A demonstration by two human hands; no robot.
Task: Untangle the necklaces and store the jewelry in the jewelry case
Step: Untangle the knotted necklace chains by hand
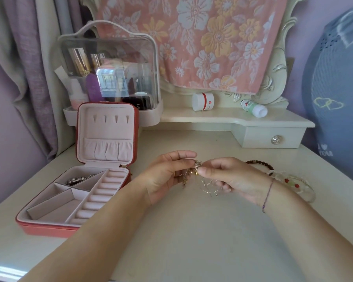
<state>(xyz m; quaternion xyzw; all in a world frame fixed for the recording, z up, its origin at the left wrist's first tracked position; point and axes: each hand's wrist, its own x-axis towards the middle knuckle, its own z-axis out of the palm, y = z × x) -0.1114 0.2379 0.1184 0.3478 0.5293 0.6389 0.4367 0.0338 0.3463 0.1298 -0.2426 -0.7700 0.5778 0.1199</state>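
Left hand (167, 176) and right hand (230, 178) both pinch the gold chain tangle (198, 169): light, limp, kink-prone; best gripped beside the knot.

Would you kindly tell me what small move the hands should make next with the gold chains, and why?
Probably ease the left hand and right hand slightly apart to loosen the knot in the gold chains. Both pinch the same tight clump above the table, loops hanging beneath, so nothing is yet free for the open jewelry case.
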